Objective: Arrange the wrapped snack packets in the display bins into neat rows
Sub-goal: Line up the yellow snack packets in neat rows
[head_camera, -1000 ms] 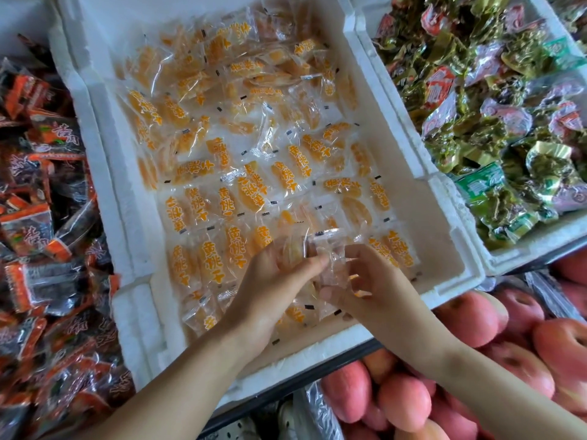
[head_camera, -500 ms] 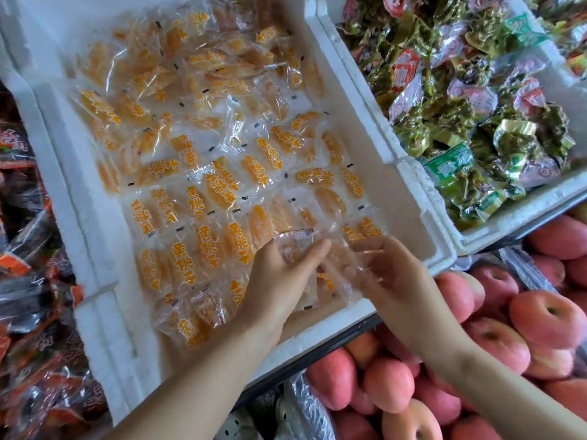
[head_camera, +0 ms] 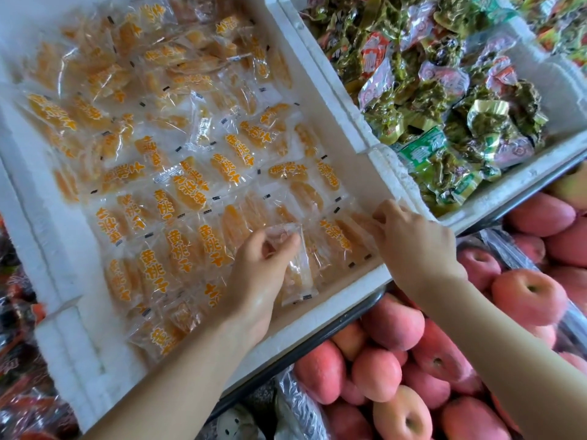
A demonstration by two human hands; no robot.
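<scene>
I read 黄桃干 in orange on the clear snack packets lying in rows across the near half of the white foam bin. Farther back the same packets lie jumbled and the print blurs.

My left hand curls round the top of the held packet, over the near end of the rows. I can make out no lettering on it.

My right hand sits in the bin's near right corner, fingertips bent onto the corner packet. It seems to be pinching it, though glare muddies the view.

In the second bin to the right, the green wrapped packets carry print too small to read. Red fruit at near right and dark packets at far left are cut off by the frame.
</scene>
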